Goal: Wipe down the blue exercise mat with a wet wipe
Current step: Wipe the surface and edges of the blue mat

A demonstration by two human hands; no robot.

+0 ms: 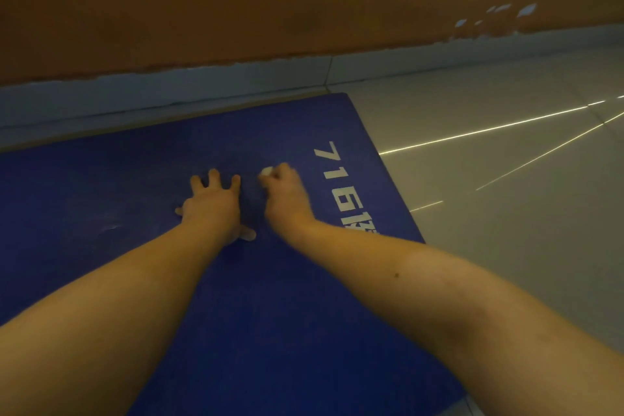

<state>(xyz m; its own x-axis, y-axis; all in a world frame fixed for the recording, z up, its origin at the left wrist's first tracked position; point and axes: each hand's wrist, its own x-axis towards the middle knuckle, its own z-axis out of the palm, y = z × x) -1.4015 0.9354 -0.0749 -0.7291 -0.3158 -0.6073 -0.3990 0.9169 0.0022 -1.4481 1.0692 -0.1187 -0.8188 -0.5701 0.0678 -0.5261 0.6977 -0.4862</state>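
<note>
Two hands are down on the blue exercise mat (101, 186), side by side mid-frame, close together but not touching.

Right hand (287, 191): fingers clenched round the wet wipe (266, 171). Only a small white wad shows at the upper-left of the fist. The rest is hidden, and I can't tell how much of it touches the mat.

Left hand (211, 204): flat on the mat, fingers straight and spread, gripping nothing. Looks like a brace.

Key geometry:
- The wipe sits on the fist's upper-left side, facing the mat's far edge, which runs along the grey skirting (202, 88) in the upper part of the frame.
- White lettering (337, 186) is just right of the right hand and runs along the mat's right edge. Past that edge are pale floor tiles (489, 179).
- The mat runs off the frame at left and bottom. The long axis probably heads left, which would put the lettering at a short end, but both ends aren't in view, so low confidence.

Judgement: the right hand is nearer the lettered end and the upper-right corner, so strokes to frame right or frame top are open. A stroke to the left runs straight into the left hand just beside it, so that hand has to shift first. Most of the mat in the lower and left frame is behind the wipe, and no wet sheen is visible to show how much has been covered.
</note>
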